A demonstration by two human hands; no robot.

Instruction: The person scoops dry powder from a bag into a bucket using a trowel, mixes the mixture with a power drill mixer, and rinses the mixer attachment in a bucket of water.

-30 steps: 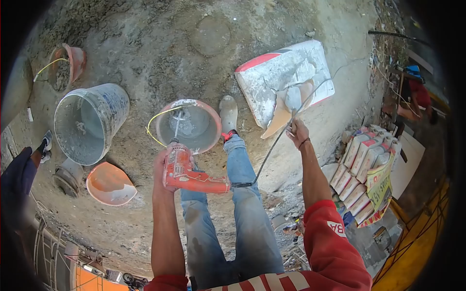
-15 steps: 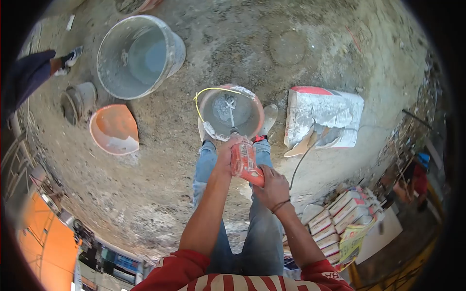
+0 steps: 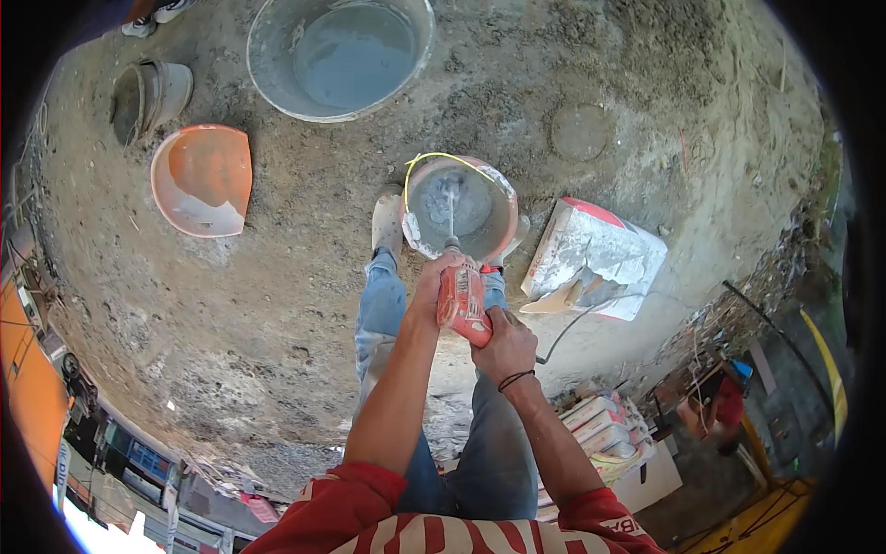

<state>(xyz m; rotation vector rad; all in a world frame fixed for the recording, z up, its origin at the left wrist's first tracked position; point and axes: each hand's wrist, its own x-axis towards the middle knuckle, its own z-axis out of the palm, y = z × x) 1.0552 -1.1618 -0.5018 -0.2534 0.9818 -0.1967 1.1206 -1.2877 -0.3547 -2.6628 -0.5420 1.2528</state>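
A red power drill (image 3: 461,300) points away from me, its mixing rod (image 3: 451,214) reaching down into a bucket (image 3: 506,226) of grey material held between my feet. My left hand (image 3: 434,282) wraps round the drill's front body. Around the rear handle my right hand (image 3: 509,344) is closed, with a dark band on the wrist. The bucket has a yellow handle (image 3: 443,155) resting at its far rim. To its right lies a torn white and red bag (image 3: 600,254), spilling pale powder at the tear. The drill's black cable runs beside this bag.
A large bucket (image 3: 420,69) with greyish liquid stands beyond. At left are a broken orange container (image 3: 208,171) and a small pail (image 3: 171,92). Stacked bags (image 3: 600,425) lie at lower right. Another person (image 3: 720,406) is at far right; another's shoes (image 3: 138,28) show at upper left.
My right hand has gone from the cable to the drill's rear handle, and the drill has swung round to point straight ahead. Between the last frames the view has shifted; the grip looks the same.
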